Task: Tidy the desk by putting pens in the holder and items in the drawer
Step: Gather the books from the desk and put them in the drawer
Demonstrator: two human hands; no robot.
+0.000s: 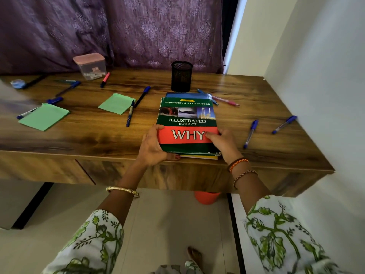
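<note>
Desk (79,139) holds book (187,119) titled "ILLUSTRATED BOOK OF WHY".

Both forearms reach forward from leaf-printed sleeves, bare from the elbow, the left wrist ringed by a gold bangle and the right by braided threads. The left hand (151,148) curls round the near left corner of the book (187,123), thumb on the cover. The right hand (223,144) grips the near right corner, its fingers (210,136) bent onto the cover
</note>
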